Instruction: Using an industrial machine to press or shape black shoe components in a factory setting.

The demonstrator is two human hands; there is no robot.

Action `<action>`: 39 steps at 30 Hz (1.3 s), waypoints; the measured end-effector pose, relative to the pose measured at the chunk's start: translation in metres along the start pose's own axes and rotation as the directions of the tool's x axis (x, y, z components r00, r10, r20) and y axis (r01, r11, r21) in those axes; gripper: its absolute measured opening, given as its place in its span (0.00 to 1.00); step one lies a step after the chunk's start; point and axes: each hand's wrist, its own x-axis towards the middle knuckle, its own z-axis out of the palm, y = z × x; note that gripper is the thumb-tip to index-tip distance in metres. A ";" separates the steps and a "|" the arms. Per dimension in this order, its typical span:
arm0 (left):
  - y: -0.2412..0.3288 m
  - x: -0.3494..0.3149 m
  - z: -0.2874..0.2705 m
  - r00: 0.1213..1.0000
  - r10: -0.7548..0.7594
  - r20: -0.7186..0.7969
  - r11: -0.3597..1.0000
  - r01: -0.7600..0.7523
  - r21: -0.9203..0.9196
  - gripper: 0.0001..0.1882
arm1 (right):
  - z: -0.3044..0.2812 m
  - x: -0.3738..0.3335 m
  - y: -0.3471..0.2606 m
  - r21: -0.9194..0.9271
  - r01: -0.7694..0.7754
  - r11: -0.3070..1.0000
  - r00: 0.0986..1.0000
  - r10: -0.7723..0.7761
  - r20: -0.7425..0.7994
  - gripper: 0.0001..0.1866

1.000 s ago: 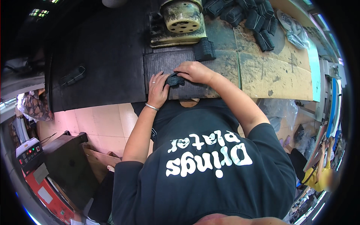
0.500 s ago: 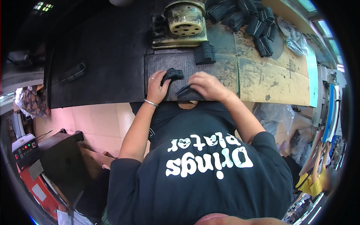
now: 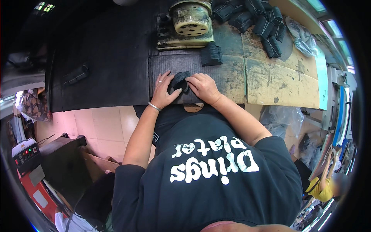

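A small stack of thin black pieces [image 3: 180, 79] is between my hands near the table's front edge. My left hand [image 3: 164, 93] is curled round its left side, with the thumb at the near side. Fingers of my right hand [image 3: 205, 88] close on the stack's right end. The material of the pieces cannot be made out. Just beyond my right hand a taller stack of similar black pieces [image 3: 211, 54] stands on the dark-stained cardboard [image 3: 164, 63].
A grimy cream machine [image 3: 191, 23] with a round, holed housing stands at the back. Several tied black bundles [image 3: 241, 22] lie at the back right beside a clear plastic bag [image 3: 303, 38]. One bundle [image 3: 77, 74] lies far left. A person in yellow [image 3: 322, 187] is at the lower right.
My right hand has moved left to the stack, bringing the loose black pieces it held against it. My left hand stays at the stack, which has turned slightly.
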 end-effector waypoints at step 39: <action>0.034 0.001 0.009 0.915 -0.403 -0.012 0.617 0.261 -0.743 0.19 | -0.014 0.019 -0.008 0.782 -0.500 0.371 0.850 0.383 0.362 0.37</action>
